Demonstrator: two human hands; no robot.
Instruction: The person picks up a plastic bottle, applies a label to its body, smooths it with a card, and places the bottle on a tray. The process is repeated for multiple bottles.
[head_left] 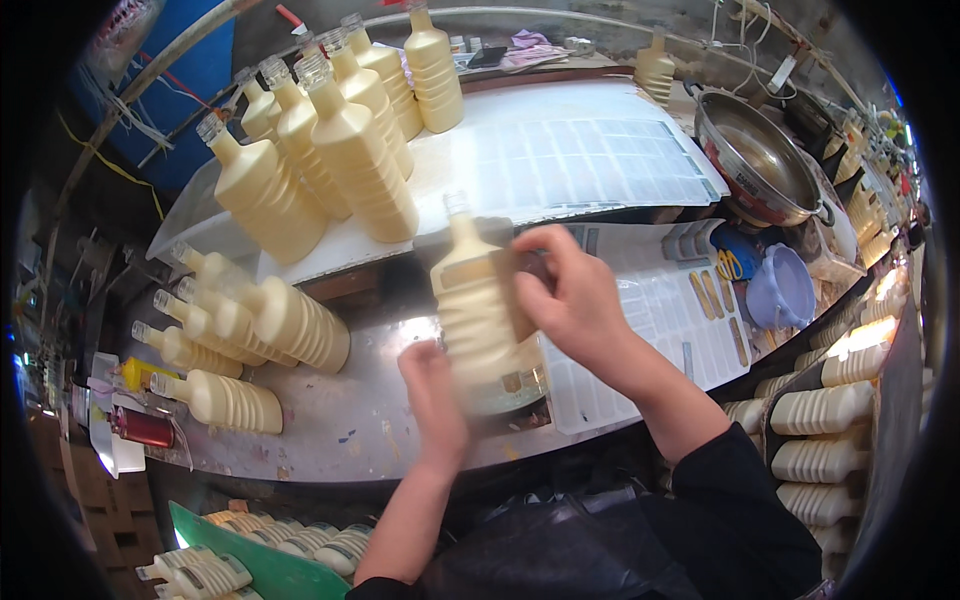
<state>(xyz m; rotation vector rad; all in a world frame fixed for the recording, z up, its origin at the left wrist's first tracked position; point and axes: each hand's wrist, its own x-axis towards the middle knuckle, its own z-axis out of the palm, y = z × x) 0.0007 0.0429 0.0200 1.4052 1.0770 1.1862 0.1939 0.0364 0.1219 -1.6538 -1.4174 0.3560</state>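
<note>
A cream ribbed bottle [468, 318] with a clear threaded neck stands nearly upright in front of me, slightly blurred. My right hand [572, 290] pinches a flat brownish piece [514, 295] against the bottle's right side; its kind is unclear. Close by the lower left side of the bottle is my left hand [432, 390], fingers curled and smeared by motion, so its grip cannot be made out. Clear sheets bearing rows of labels [640, 335] lie to the right of the bottle.
Several cream bottles [365, 160] stand on the white raised board [500, 120]; others lie on the metal bench [330, 420] at left. At right are a wide metal pan [755, 165], a lilac bucket [782, 288] and racked bottles [825, 410]. More bottles lie beside a green panel [255, 560].
</note>
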